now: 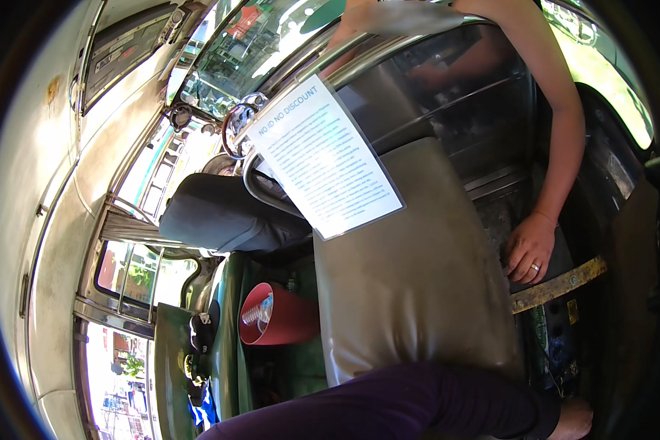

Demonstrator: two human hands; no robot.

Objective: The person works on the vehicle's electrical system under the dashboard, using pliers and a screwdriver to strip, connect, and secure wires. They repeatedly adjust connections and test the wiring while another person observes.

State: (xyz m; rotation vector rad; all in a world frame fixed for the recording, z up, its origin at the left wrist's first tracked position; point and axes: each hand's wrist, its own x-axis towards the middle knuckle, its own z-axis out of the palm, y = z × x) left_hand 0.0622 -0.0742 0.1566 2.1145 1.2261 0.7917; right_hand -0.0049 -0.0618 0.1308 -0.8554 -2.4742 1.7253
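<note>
At four o'clock we see our right hand (573, 418) beyond a purple sleeve (411, 400), its grip too hidden to tell; our left hand is out of view. The brown seat cushion (418, 286) lies inward of it, and at three o'clock another person's hand (533, 248), fingers bent, nears a yellow strip (561, 286).

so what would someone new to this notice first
Probably the bright white printed sheet, slanted in the upper middle and overlapping the brown seat cushion. Next, the red bin left of the cushion, with clear plastic inside. At the right, a bare arm reaches down from the top edge, its ringed hand just above a worn yellow strip.
</note>
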